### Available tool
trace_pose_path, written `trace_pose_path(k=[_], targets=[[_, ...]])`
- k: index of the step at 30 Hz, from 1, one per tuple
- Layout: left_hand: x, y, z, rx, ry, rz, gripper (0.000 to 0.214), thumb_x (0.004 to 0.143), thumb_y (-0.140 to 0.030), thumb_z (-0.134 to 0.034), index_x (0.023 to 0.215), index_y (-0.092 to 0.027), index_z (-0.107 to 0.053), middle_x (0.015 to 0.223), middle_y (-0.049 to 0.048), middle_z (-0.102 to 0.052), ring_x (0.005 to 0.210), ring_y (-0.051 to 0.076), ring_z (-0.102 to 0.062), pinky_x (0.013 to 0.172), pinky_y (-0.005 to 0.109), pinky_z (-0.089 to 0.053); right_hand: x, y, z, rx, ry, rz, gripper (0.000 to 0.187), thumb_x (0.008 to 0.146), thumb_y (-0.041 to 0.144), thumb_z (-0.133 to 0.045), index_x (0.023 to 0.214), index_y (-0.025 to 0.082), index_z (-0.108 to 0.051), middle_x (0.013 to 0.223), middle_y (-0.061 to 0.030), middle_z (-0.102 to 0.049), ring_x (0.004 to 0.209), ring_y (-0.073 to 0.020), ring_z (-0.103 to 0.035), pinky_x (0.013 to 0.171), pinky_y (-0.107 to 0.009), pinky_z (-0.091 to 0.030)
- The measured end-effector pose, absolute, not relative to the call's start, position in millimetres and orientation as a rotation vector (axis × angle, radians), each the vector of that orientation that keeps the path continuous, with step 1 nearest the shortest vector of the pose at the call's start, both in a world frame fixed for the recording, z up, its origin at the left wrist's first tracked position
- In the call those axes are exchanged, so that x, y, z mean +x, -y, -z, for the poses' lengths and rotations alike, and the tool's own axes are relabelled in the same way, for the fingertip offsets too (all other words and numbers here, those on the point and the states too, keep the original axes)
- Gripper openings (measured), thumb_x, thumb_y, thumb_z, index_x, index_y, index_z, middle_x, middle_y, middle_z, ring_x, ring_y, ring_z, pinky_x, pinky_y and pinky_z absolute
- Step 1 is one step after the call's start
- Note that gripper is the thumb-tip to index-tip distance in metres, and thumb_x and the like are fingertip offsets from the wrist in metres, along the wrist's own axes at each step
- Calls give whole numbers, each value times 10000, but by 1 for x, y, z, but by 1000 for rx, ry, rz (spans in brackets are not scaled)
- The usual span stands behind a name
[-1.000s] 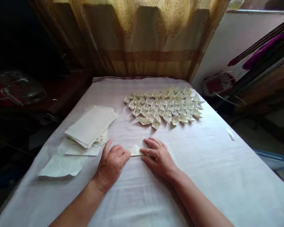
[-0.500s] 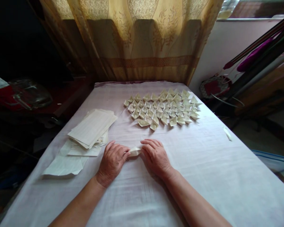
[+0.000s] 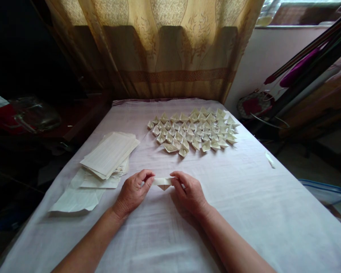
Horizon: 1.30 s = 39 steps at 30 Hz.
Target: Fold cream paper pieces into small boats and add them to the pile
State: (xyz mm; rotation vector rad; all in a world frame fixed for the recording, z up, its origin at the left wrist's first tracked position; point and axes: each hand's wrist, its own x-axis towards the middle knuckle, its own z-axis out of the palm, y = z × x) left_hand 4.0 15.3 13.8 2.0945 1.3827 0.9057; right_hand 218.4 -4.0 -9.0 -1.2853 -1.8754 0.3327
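1. Pale-covered, widest: table (image 3: 230, 220).
2. Grouped on far half: boat-like folded papers (image 3: 190, 132).
3. Piled at left: paper sheets (image 3: 110, 153).
4. Closed in thumb-finger pinches: left hand (image 3: 135, 191) at one end of folded strip (image 3: 163, 181), right hand (image 3: 190, 191) at other.
5. Held between hands, triangular flap (image 3: 164, 187) pointing nearward: same strip. Likely mid-fold; judged next to need even grip, edges aligned.

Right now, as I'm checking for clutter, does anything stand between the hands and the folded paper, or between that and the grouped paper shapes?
Nothing visible does. The left hand and right hand hold the folded paper by its ends; beyond it, pale cloth runs to the paper shapes.
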Motion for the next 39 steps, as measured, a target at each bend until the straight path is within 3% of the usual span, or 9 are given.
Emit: trace_pose_path(k=[6,12,21,26,33,39], targets=[[7,-20,-9,2153,-1421,-700,235,923,-329,-434,916,-230,-647,821,-7,-711,750,163,-653,709,259,-485,217,0,11,-1472,1900,-356,115,901,209,-540,837,209,-636,766,-21,-697,716,-171,-629,688,-262,-429],[10,-26,-11,2470,-1381,-567,185,938,-340,-522,875,-216,-644,840,19,-705,805,195,-621,757,314,-454,217,-5,11,-1547,1983,-239,117,884,195,-597,785,206,-660,777,-24,-675,764,-180,-581,742,-293,-368],[-4,-33,-6,2521,-1272,-599,147,945,-264,-516,929,-220,-656,927,19,-708,898,194,-607,828,338,-442,217,-6,17,-1570,2001,-188,96,889,210,-613,811,214,-669,821,-29,-654,800,-194,-562,736,-318,-345],[-11,-32,-9,2455,-1178,-593,125,893,-295,-608,990,-232,-655,997,16,-713,948,190,-613,862,333,-448,217,-5,18,-1545,2017,-184,105,902,209,-594,829,219,-670,848,-31,-653,809,-191,-561,730,-320,-346],[1,-31,-2,2431,-1317,-631,54,870,-234,-643,919,-232,-664,940,1,-719,905,190,-610,825,338,-413,217,-4,15,-1549,2043,-193,93,903,220,-599,848,213,-672,861,-37,-656,819,-194,-564,745,-323,-345],[11,-30,-3,2351,-1458,-627,121,806,-141,-630,874,-235,-665,902,-1,-706,904,204,-598,816,346,-404,215,-3,15,-1528,2066,-178,84,906,230,-607,884,222,-687,881,-40,-661,831,-201,-563,745,-328,-348]])
